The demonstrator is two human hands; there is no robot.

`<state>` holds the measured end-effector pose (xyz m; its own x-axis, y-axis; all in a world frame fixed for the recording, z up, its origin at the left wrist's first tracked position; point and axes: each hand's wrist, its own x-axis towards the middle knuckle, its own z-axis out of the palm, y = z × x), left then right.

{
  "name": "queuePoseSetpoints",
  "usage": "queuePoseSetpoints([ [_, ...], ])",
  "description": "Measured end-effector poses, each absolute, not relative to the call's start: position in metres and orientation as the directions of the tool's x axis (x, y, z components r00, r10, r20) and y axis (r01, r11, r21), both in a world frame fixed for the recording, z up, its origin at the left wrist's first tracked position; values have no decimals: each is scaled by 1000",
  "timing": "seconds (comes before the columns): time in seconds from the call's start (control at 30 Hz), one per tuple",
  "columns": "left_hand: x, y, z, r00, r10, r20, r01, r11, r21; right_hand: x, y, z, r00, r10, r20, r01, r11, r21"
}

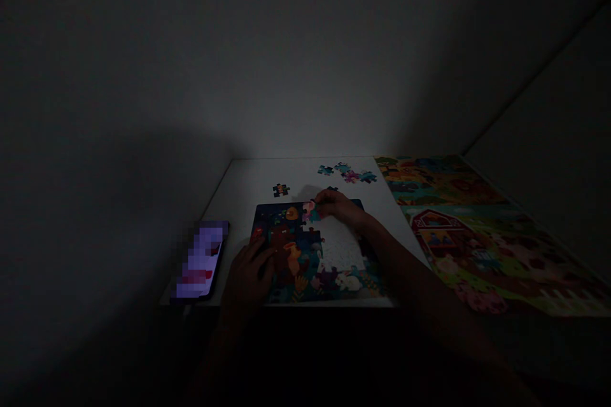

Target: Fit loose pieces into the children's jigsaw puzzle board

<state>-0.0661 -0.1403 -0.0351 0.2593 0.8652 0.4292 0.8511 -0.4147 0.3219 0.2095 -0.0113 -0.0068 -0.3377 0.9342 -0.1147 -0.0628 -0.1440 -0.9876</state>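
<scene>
A dark-framed jigsaw puzzle board (pixel 305 254) lies on a small white table (pixel 296 172), partly filled, with a bare white patch at its right middle. My left hand (pixel 248 276) rests on the board's left lower part, fingers curled and pressing down on it. My right hand (pixel 337 205) reaches to the board's upper edge, fingertips pinched on a small pinkish puzzle piece (pixel 310 208) at the top of the filled area. The room is very dim.
Loose pieces lie at the table's back: one dark piece (pixel 280 190) and a small cluster (pixel 351 173). A phone (pixel 201 261) with a lit screen lies at the left edge. A large farm-picture sheet (pixel 477 235) spreads to the right. Walls stand behind.
</scene>
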Motion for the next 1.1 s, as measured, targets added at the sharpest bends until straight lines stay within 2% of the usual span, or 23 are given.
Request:
queuePoseSetpoints([
  [0.13, -66, -141, -36, 259, 867, 425, 852, -412, 323, 207, -10, -10, -294, 941, -168, -93, -203, -975],
  [0.33, -65, -141, -35, 231, 876, 424, 846, -396, 356, 206, -14, -6, -331, 936, -121, -158, -182, -971],
  [0.77, -65, -142, -37, 232, 866, 443, 846, -405, 347, 213, -13, -7, -294, 944, -151, -36, -169, -985],
  [0.97, -64, -143, -35, 221, 875, 431, 852, -388, 350, 216, -16, 0, -142, 979, -148, -65, -159, -985],
  [1.1, -64, -143, -36, 228, 870, 436, 847, -398, 351, 218, -19, 6, -191, 968, -162, -73, -178, -981],
])
